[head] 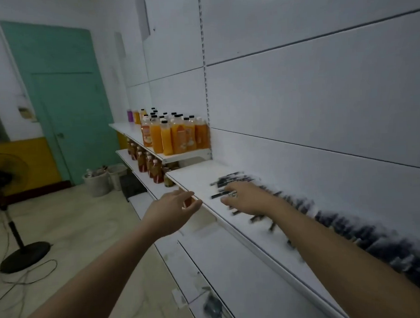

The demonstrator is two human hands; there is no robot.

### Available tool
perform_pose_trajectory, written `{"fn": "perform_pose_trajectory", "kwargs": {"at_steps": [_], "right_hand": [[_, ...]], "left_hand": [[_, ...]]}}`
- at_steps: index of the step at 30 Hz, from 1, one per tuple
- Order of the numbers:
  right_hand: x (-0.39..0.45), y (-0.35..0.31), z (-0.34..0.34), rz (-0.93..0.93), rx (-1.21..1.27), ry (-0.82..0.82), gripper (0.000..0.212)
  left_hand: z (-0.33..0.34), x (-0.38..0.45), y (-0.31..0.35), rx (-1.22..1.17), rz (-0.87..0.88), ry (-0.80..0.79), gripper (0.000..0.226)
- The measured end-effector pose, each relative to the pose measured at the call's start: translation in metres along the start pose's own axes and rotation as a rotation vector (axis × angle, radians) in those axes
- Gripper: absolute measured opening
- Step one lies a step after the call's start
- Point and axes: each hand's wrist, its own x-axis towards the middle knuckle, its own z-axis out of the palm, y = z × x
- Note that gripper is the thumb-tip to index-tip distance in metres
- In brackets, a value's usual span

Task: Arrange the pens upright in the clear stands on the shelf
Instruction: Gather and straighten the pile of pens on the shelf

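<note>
Stands too blurry to make out, dark pens (232,179) lie loose on the shelf (192,175); right hand (245,200) spread flat over them, left hand (172,209) relaxed, both grips released.

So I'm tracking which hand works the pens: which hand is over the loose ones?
The right hand, reaching over the loose pens on the shelf; the left hand hovers at the shelf's front edge.

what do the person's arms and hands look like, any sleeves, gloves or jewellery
Both forearms are bare as far as the frame shows, with no sleeves in view. The left hand wears no glove, ring or watch that can be seen. The right hand is also ungloved; it is motion-blurred, and a small pale glint by its fingers could be a ring, but that cannot be told. No wristbands or markings show.
</note>
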Motion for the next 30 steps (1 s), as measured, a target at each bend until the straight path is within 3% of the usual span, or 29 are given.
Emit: {"fn": "perform_pose_trajectory", "kwargs": {"at_steps": [9,15,26,30], "right_hand": [[0.123,0.003,0.036,0.09,-0.105,-0.021,0.055],[0.18,0.012,0.053,0.237,-0.166,0.084,0.051],[0.23,0.035,0.077,0.626,-0.33,0.305,0.052],[0.25,0.053,0.075,0.767,-0.374,0.313,0.055]], "left_hand": [[0.042,0.124,-0.1,-0.042,0.071,-0.05,0.063],[0.072,0.223,-0.141,-0.146,0.224,-0.085,0.061],[0.122,0.324,-0.137,-0.205,0.642,-0.2,0.057],[0.144,0.357,-0.119,-0.191,0.784,-0.248,0.072]]}}
